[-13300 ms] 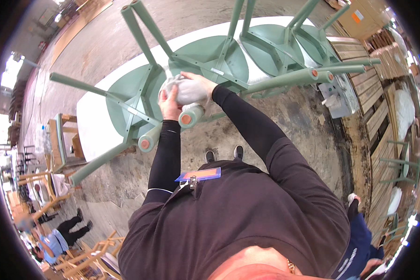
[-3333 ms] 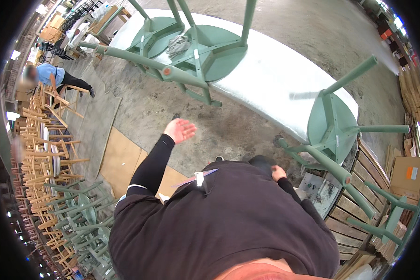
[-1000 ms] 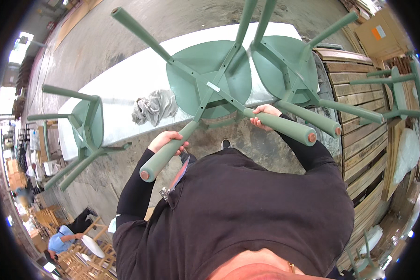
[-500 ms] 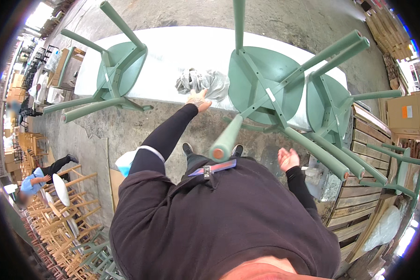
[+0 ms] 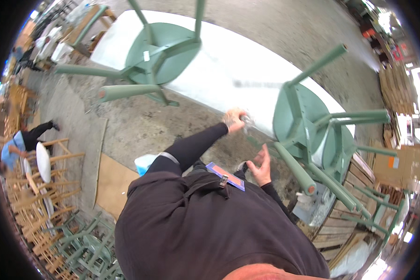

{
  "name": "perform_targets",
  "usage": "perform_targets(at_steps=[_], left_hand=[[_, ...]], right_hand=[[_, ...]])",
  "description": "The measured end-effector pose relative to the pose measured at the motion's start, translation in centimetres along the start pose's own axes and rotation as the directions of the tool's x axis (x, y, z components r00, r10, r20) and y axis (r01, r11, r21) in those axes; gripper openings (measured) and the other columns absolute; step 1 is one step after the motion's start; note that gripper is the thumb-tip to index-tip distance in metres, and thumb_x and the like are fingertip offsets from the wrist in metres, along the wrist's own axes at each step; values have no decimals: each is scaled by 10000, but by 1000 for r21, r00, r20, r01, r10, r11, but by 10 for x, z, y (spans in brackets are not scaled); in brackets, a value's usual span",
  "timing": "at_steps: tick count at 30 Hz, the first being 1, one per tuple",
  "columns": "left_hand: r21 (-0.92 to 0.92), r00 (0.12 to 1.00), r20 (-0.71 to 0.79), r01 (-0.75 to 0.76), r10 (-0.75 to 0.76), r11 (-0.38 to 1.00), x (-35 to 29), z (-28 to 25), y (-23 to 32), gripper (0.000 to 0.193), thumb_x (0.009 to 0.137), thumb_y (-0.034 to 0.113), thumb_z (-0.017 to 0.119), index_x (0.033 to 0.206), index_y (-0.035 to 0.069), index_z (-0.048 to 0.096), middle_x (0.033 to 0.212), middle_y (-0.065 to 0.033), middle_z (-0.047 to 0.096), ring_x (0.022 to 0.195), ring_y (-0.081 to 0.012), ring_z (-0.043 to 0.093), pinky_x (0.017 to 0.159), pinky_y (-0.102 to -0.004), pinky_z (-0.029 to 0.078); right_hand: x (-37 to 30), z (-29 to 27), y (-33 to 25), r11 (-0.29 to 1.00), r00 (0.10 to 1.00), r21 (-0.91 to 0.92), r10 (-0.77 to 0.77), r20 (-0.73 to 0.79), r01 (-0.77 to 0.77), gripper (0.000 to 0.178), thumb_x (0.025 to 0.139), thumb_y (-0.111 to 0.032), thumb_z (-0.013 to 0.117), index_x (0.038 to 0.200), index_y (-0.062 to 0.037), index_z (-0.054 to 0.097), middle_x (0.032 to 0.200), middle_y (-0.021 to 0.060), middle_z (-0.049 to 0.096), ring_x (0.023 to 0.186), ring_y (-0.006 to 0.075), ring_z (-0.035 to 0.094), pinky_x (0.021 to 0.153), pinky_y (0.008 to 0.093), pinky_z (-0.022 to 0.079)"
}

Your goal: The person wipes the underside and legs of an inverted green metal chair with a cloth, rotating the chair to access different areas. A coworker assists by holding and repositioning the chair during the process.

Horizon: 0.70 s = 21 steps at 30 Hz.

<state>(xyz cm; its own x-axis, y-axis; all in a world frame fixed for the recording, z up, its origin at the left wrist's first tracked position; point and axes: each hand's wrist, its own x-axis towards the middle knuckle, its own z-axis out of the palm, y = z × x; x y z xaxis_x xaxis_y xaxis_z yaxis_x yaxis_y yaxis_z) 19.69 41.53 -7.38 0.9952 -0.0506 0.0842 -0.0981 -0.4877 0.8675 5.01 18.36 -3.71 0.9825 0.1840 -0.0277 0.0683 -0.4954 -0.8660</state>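
Observation:
My left hand (image 5: 234,121) is closed at the near edge of the white-covered table (image 5: 219,70), fingers curled round a crumpled grey cloth (image 5: 248,123). Only a small, blurred bit of the cloth shows beside the fingers. Lower and to the right, my right hand (image 5: 261,168) is held up in front of my waist, fingers apart and nothing in it. A green chair (image 5: 296,114) lies upside down on the table just right of my hands, its legs pointing up and toward me. Another upturned green chair (image 5: 163,53) rests at the table's left part.
A third upturned green chair (image 5: 338,144) sits at the table's right end. Wooden pallets (image 5: 340,214) and a cardboard box (image 5: 396,163) stand at the right. At the left, a person in a blue shirt (image 5: 16,147) is near stacked wooden chairs (image 5: 42,196).
My left hand has drawn the cloth off the tabletop toward me. The right hand has come up nearer the left. The view has turned, so the chairs appear shifted.

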Motion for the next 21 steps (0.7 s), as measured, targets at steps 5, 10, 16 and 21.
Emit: perform_targets(at_steps=[5, 10, 16, 21], left_hand=[[-459, 995, 19, -83, 103, 885, -87, -93, 56, 303, 839, 47, 598, 1112, 22, 727, 1006, -61, 684, 886, -161, 644, 776, -303, 519], [-891, 914, 195, 317, -356, 325, -121, -222, 48, 471, 927, -1, 524, 1392, 33, 593, 1290, -49, 656, 1085, -151, 664, 851, -304, 576], [-604, 637, -592, 55, -494, 795, -155, -305, 5, 387, 939, 111, 583, 1324, 66, 590, 1341, -80, 639, 1164, -194, 638, 870, -352, 561], [-222, 374, -916, -172, -145, 960, -124, -364, 34, 654, 976, 458, 540, 1481, 69, 392, 1534, -151, 450, 1437, -250, 391, 1127, -431, 339]], right_hand=[[96, 62, -87, 752, 914, 654, -200, 353, -88, 1064, 767, -199, 889, 1607, -76, 247, 1494, 119, 459, 1360, 236, 482, 1109, 399, 437], [143, 141, -181, 513, 813, 735, -114, 571, -444, 547, 890, -17, 742, 1390, -38, 520, 1327, 69, 629, 1206, 167, 606, 1031, 334, 492], [232, 182, -190, 362, 760, 713, -20, 650, -600, 498, 966, -170, 674, 1412, -20, 507, 1348, 92, 622, 1210, 189, 618, 1027, 356, 505], [288, 211, -251, 408, 687, 820, -458, 564, -402, 658, 931, -276, 706, 1466, 12, 455, 1400, 133, 591, 1256, 215, 595, 1077, 371, 469]])
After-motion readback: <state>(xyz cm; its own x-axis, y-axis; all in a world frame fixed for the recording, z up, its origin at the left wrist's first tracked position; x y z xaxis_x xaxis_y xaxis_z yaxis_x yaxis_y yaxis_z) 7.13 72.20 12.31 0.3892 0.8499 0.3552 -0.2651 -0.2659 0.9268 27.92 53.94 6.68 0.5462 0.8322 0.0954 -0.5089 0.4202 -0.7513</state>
